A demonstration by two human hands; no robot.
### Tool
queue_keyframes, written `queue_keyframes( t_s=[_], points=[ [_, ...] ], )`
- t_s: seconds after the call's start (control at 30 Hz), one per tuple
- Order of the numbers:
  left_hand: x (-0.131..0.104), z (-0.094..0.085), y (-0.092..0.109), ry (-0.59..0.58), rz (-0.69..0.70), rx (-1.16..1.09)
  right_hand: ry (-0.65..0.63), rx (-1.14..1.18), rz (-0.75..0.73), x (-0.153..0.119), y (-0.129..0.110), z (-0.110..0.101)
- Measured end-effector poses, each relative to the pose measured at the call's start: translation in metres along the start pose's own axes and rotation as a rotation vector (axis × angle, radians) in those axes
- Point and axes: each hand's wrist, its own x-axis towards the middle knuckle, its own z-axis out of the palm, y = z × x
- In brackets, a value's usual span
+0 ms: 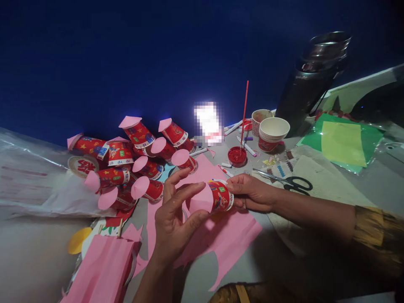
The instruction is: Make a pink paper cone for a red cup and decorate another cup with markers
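Note:
A red printed paper cup (221, 196) with a pink paper cone (202, 199) on its base lies on its side between my hands. My right hand (252, 192) pinches the cup's white rim. Around the cone curve the thumb and fingers of my left hand (176, 214), closed on it. Cut pink paper sheets (233, 244) spread beneath the hands. Left of them, several similar red cups with pink cones (139, 134) are piled together.
Stacked bowls (274, 130), a red paint dish (237, 157) with an upright stick, scissors (284, 181) and markers lie beyond my right hand. A dark flask (303, 88) stands at the back right. Pink folded paper (101, 269) and plastic wrap (38, 176) lie left.

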Motion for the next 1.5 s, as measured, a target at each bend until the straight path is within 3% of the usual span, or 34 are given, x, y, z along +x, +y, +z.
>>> queue_keyframes(
  t_s=[0.3,0.5,0.7,0.83,0.93,1.17,1.37,1.5],
  points=[
    [0.001,0.003,0.000,0.008,-0.018,-0.050,-0.015,0.024,-0.020,-0.001,-0.003,0.005],
    [-0.003,0.011,-0.005,-0.005,-0.143,-0.263,-0.027,0.112,-0.028,-0.003,-0.008,0.008],
    [-0.004,0.021,-0.002,0.070,-0.254,-0.087,-0.031,0.099,-0.017,-0.001,-0.006,0.009],
    [0.001,0.014,-0.007,0.202,-0.222,0.069,0.183,-0.137,-0.069,0.002,-0.012,0.008],
    [0.002,0.011,-0.017,0.234,-0.276,0.169,0.345,-0.352,-0.173,-0.003,-0.026,0.011],
    [-0.002,0.023,-0.031,0.264,-0.410,0.018,0.364,-0.649,-0.318,-0.004,-0.059,0.036],
    [-0.017,-0.002,-0.038,0.178,-0.344,0.053,0.374,-1.026,-0.546,0.027,-0.053,0.047],
    [-0.017,-0.011,-0.045,0.240,-0.222,0.043,0.244,-1.175,-0.670,0.044,-0.040,0.045]
  ],
)
